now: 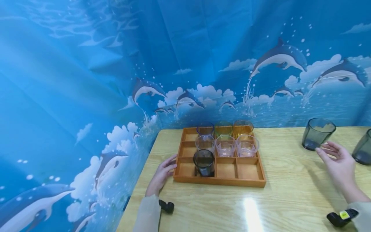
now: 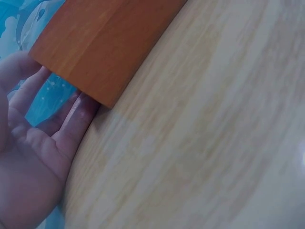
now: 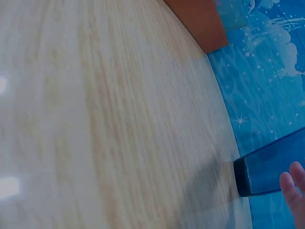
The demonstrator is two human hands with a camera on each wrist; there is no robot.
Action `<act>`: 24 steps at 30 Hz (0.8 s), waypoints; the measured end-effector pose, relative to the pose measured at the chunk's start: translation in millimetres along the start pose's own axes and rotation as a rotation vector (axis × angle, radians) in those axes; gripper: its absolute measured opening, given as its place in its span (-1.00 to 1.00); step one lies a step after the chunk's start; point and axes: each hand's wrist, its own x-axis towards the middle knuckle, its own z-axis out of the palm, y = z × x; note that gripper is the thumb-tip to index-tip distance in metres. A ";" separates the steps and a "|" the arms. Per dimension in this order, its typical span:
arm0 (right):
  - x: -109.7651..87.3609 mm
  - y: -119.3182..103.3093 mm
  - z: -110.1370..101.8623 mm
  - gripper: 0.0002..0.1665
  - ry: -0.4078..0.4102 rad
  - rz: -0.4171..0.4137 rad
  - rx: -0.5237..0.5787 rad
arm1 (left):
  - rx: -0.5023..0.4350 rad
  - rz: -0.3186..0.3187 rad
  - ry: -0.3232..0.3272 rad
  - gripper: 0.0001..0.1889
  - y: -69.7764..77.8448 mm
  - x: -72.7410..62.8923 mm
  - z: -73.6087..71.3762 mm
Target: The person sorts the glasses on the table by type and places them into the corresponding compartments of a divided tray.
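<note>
A wooden divided tray [image 1: 223, 182] lies on the table, and my left hand [image 1: 162, 174] rests against its left side, fingers nearly straight. In the left wrist view the fingertips [image 2: 86, 107] meet the tray's corner [image 2: 109, 71]. A dark grey glass [image 1: 204, 162] stands in the front row, second compartment from the left. To the right of the tray, my right hand [image 1: 339, 161] is beside a tall grey glass [image 1: 318, 133], its thumb and fingers spread. The right wrist view has the fingertips overlapping this glass [image 3: 267, 167], not curled round it.
Clear pinkish glasses [image 1: 225, 146] fill three middle-row compartments. Behind them stand a blue glass [image 1: 205, 129], a yellow-green glass [image 1: 223, 129] and an amber glass [image 1: 243, 129]. Another grey glass [image 1: 363, 148] stands at the far right. A dolphin-print curtain [image 1: 185, 64] hangs behind the table [image 1: 217, 209].
</note>
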 end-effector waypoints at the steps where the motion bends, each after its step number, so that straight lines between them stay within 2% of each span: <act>1: 1.5 0.2 -1.3 -0.36 -0.002 0.023 -0.021 | 0.001 -0.005 -0.001 -0.50 0.2 -0.1 0.0; 7: 9.3 -8.2 -5.7 -0.14 -0.059 0.138 -0.134 | 0.022 -0.007 -0.042 -0.47 11.9 -8.2 3.1; 11: 21.4 -10.5 -5.7 -0.02 -0.095 0.193 -0.157 | 0.019 0.002 -0.056 -0.46 20.9 -14.7 6.6; 24: 57.4 -8.6 -2.9 0.20 -0.212 0.260 -0.227 | -0.003 0.003 -0.053 -0.46 17.8 -12.4 5.9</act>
